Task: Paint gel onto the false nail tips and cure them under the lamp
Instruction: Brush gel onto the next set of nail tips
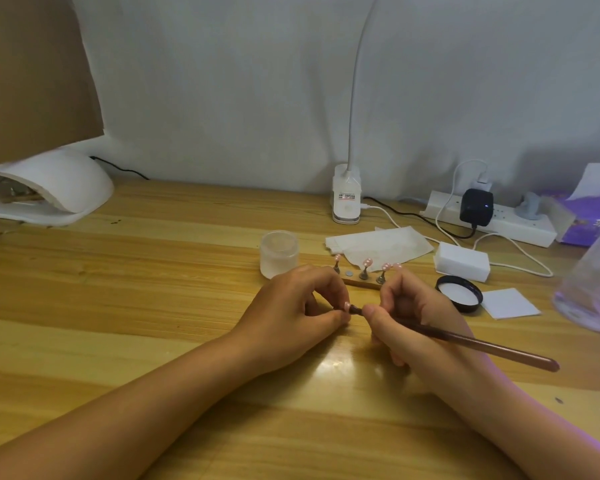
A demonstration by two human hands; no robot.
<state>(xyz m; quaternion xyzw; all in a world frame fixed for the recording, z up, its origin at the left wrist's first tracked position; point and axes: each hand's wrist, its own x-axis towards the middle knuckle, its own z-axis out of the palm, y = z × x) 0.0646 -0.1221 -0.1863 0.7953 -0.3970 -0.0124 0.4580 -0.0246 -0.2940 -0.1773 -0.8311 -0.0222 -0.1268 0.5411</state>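
Right hand point(420, 323) grips brush point(482, 345) pointing left at nail tip point(347, 305) pinched by left hand point(291, 313).

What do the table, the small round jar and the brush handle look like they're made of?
The table looks like glossy wood or wood-look laminate: grain lines, glare. The jar: frosted glass or plastic, translucent, matte. The brush handle: smooth brown, probably lacquered wood.

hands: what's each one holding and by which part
The left hand pinches a pink nail tip between thumb and fingers, its base hidden. The right hand grips the brown brush near its front end, handle trailing free.
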